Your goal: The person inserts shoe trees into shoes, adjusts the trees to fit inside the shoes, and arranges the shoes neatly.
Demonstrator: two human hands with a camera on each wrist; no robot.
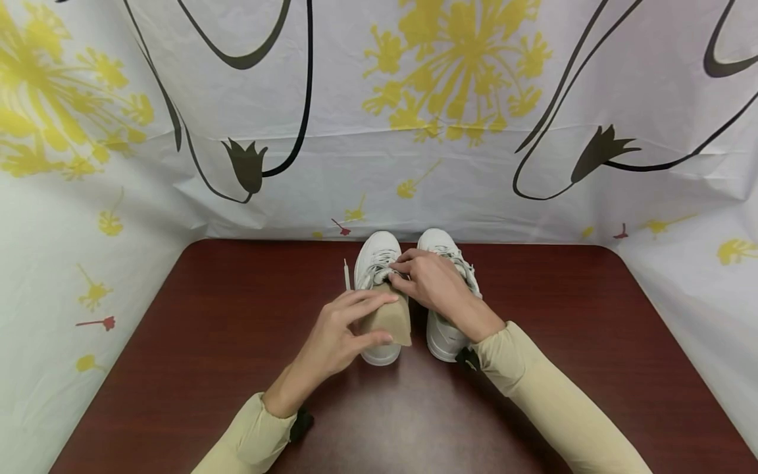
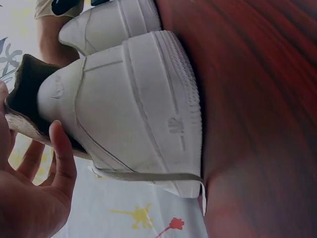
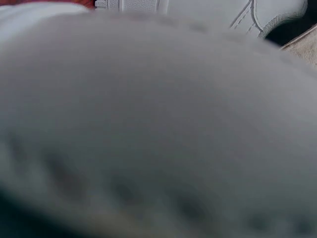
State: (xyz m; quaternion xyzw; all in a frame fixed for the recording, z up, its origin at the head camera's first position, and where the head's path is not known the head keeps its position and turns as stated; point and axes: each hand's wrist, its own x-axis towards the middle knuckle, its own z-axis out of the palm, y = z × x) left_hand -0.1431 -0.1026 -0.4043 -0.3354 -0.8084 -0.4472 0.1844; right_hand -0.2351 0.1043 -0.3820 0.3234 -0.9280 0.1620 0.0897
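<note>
Left sneaker [image 1: 379, 289] stands upright on the tabletop [image 1: 207, 342], toe pointing away from the person, with both hands working at its opening. The left hand [image 1: 337, 339] pinches a tan insert [image 1: 392, 320], apparently a cardboard or paper shoe form, between thumb and fingers [image 1: 370, 303] at the heel collar; the left wrist view shows the thumb lying against the white heel while the tan piece rises from the dark opening. This grip likely steadies the insert at the heel. The right hand [image 1: 435, 283] reaches across from the other side, its curled fingers [image 1: 405, 280] pinching at the laces or tongue just ahead of the insert, probably to hold the throat open. Just beyond the right hand stands the right sneaker [image 1: 445, 329], touching or nearly touching its mate. A loose lace end [image 1: 347, 273] lies beside the left sneaker. The right wrist view is blurred by a close white surface.
</note>
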